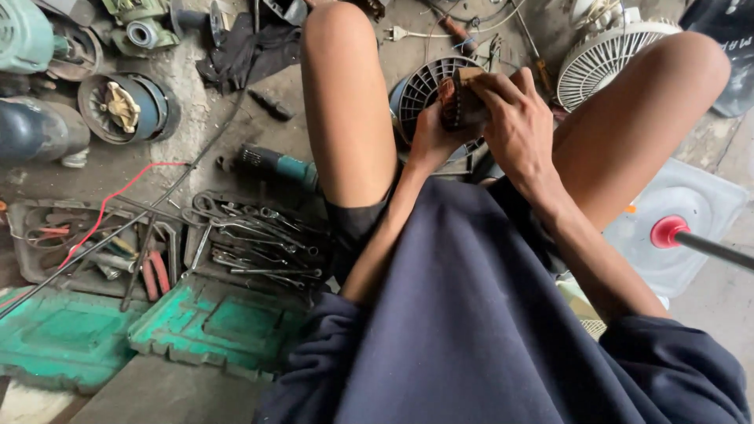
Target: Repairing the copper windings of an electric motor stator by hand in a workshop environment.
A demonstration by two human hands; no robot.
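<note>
Both hands meet between the raised knees; the left hand point(430, 140) cups from below a small dark motor core with coppery windings point(458, 102), and the right hand point(514, 118) closes over its top, fingers clamped on it; the core sits just above a round grey slotted fan housing point(418, 88). Working it well likely calls for a steady lower hand; small turns from the upper one; fingers clear of the windings.

A repair workshop floor: grimy concrete strewn with spanners point(251, 235), pliers point(153, 271), an angle grinder point(275, 166), motor parts point(126, 106), fan grilles point(601, 59) and green tool-case trays point(212, 326)
</note>
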